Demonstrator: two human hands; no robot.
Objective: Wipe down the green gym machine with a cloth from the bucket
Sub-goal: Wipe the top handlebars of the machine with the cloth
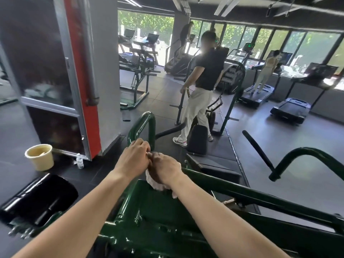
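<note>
The dark rubber floor (279, 146) runs through the gym to a row of windows, with a treadmill (290, 110) standing near them. The green gym machine (149, 216) fills the lower middle of the view, its glossy frame sloping up toward a looped green handle (143, 125) ahead and a second curved bar (307, 155) off to the right. A black padded rest (37, 198) sits at the machine's left side. Beyond the machine, a person in a black top and pale trousers (206, 71) stands on the floor, turned away.

The cream bucket (40, 157) stands on the floor to the left, well apart from the machine, beside a glass door; something pale lies inside it. The right hand (165, 169) lies on top of the frame with its fingers curled over the cloth (154, 181), pressing it against the green metal. The left hand (133, 157) is just beside it, fingers curled in and pinching the cloth's far end. The cloth is whitish and bunched, showing below the right palm and by the wrist. A small clear water bottle (80, 162) stands on the floor near the bucket.
</note>
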